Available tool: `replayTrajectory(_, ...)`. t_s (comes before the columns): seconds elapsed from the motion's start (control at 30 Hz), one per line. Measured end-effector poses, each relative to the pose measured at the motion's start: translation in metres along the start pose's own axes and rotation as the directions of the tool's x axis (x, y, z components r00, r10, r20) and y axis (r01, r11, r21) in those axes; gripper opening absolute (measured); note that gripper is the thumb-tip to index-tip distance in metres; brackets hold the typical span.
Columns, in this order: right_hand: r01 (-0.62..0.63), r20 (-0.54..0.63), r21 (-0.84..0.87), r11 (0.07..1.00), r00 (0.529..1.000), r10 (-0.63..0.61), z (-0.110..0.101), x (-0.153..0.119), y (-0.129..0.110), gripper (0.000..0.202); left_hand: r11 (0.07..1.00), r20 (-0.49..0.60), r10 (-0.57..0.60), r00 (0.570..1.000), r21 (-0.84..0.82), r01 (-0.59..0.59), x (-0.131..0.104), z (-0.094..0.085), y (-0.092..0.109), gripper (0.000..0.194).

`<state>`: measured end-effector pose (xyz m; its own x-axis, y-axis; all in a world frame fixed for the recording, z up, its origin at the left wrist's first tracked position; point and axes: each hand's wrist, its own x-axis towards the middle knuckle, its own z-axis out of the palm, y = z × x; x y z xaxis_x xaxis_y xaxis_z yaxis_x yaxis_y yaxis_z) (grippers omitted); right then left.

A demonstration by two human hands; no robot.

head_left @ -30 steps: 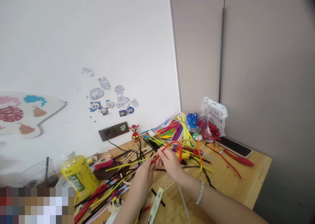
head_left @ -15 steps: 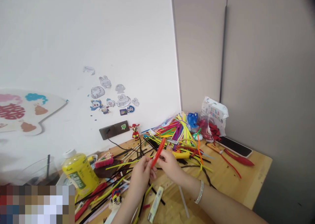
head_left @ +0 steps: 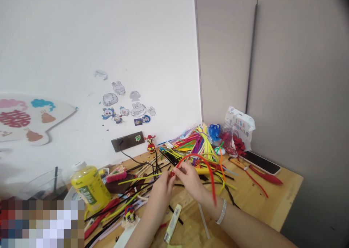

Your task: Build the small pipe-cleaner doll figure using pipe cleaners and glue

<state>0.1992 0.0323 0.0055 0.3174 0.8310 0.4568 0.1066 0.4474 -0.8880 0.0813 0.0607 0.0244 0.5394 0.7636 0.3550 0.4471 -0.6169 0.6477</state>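
A red pipe cleaner (head_left: pixel 203 157) rises from between my hands, arches to the right and hangs down over my right wrist. My left hand (head_left: pixel 163 186) pinches its near end, the fingertips partly hidden. Close against it, my right hand (head_left: pixel 188 177) has thumb and forefinger closed on the same pipe cleaner. Beneath the hands, black and yellow pipe cleaners (head_left: pixel 131 204) lie scattered over the wooden table (head_left: pixel 245 211). A pale glue tube (head_left: pixel 173 224) lies in front of my hands, with a small red, blue and yellow figure (head_left: pixel 129 214) to the left.
A yellow bottle (head_left: pixel 89 188) and a clear cup (head_left: pixel 47 184) stand at the left. Behind the hands lies a heap of coloured pipe cleaners (head_left: pixel 201 140). A phone (head_left: pixel 261 162) and red-handled tool (head_left: pixel 265 175) are at the right. A red figure (head_left: pixel 151 143) stands by the wall.
The red pipe cleaner was upright and nearly straight between the fingers; now it bends in a wide arc to the right. Both hands stay close together. The view has shifted slightly.
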Motion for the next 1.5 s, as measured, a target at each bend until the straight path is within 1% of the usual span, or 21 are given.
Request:
replayTrajectory(0.07,-0.017,-0.015,0.006,1.000,1.000,0.018,0.001,0.000,0.003,0.027,0.998,-0.008,0.007,1.000,0.065,-0.007,0.000,0.001,-0.002,0.018)
replayTrajectory(0.17,-0.072,0.001,0.039,0.997,0.997,0.072,0.002,0.001,0.008,0.031,0.990,0.000,-0.003,1.000,0.140,0.003,0.001,0.002,-0.007,0.021)
replayTrajectory(0.23,-0.088,0.013,0.056,0.995,0.996,0.087,0.002,0.001,0.011,0.032,0.985,0.009,-0.012,1.000,0.171,0.010,0.001,0.003,-0.010,0.021)
replayTrajectory(0.33,-0.098,0.031,0.059,0.993,0.995,0.097,0.000,0.001,0.013,0.035,0.983,0.018,-0.024,1.000,0.183,0.020,0.001,0.003,-0.012,0.020)
replayTrajectory(0.47,-0.084,0.053,0.002,0.996,0.995,0.084,-0.003,0.003,0.015,0.038,0.990,0.028,-0.047,0.999,0.138,0.043,-0.003,0.003,-0.011,0.020)
replayTrajectory(0.6,-0.094,0.098,0.003,0.996,0.991,0.093,-0.006,0.003,0.012,0.038,0.997,0.036,-0.081,0.996,0.008,0.081,-0.004,0.002,-0.007,0.013)
replayTrajectory(0.63,-0.100,0.108,0.009,0.995,0.989,0.099,-0.006,0.003,0.011,0.038,0.995,0.046,-0.092,0.995,-0.044,0.094,-0.004,0.002,-0.005,0.014)
replayTrajectory(0.7,-0.114,0.122,0.027,0.993,0.986,0.110,-0.007,0.002,0.009,0.038,0.977,0.094,-0.115,0.989,-0.169,0.130,-0.004,0.002,-0.003,0.025)
replayTrajectory(0.73,-0.121,0.125,0.036,0.992,0.985,0.115,-0.008,0.001,0.008,0.037,0.958,0.133,-0.127,0.983,-0.240,0.156,-0.004,0.002,-0.002,0.032)
replayTrajectory(0.8,-0.132,0.129,0.057,0.990,0.984,0.123,-0.009,0.000,0.008,0.036,0.900,0.213,-0.139,0.967,-0.380,0.213,-0.006,0.002,-0.001,0.039)
replayTrajectory(0.9,-0.143,0.140,0.088,0.986,0.982,0.130,-0.008,-0.003,0.012,0.036,0.806,0.256,-0.141,0.956,-0.531,0.262,-0.011,0.003,0.001,0.041)
replayTrajectory(1.0,-0.150,0.148,0.109,0.983,0.980,0.133,-0.002,-0.008,0.017,0.035,0.743,0.231,-0.164,0.959,-0.610,0.274,-0.019,0.003,-0.002,0.043)
replayTrajectory(1.07,-0.161,0.164,0.121,0.980,0.976,0.140,0.005,-0.015,0.020,0.034,0.721,0.189,-0.196,0.962,-0.637,0.272,-0.026,0.004,-0.007,0.043)
replayTrajectory(1.13,-0.178,0.207,0.134,0.975,0.967,0.148,0.014,-0.022,0.021,0.035,0.711,0.145,-0.229,0.963,-0.650,0.267,-0.035,0.004,-0.013,0.043)
replayTrajectory(1.23,-0.198,0.262,0.155,0.968,0.953,0.153,0.025,-0.034,0.019,0.034,0.712,0.110,-0.248,0.963,-0.653,0.258,-0.050,0.002,-0.022,0.043)
replayTrajectory(1.3,-0.202,0.268,0.165,0.965,0.951,0.153,0.030,-0.039,0.019,0.032,0.722,0.100,-0.243,0.965,-0.646,0.248,-0.061,0.000,-0.025,0.043)
replayTrajectory(1.4,-0.221,0.259,0.168,0.961,0.950,0.173,0.032,-0.044,0.020,0.030,0.746,0.075,-0.228,0.971,-0.628,0.223,-0.076,-0.003,-0.025,0.039)
replayTrajectory(1.5,-0.279,0.262,0.176,0.944,0.938,0.228,0.031,-0.046,0.022,0.031,0.772,0.035,-0.217,0.976,-0.605,0.193,-0.082,-0.005,-0.023,0.035)
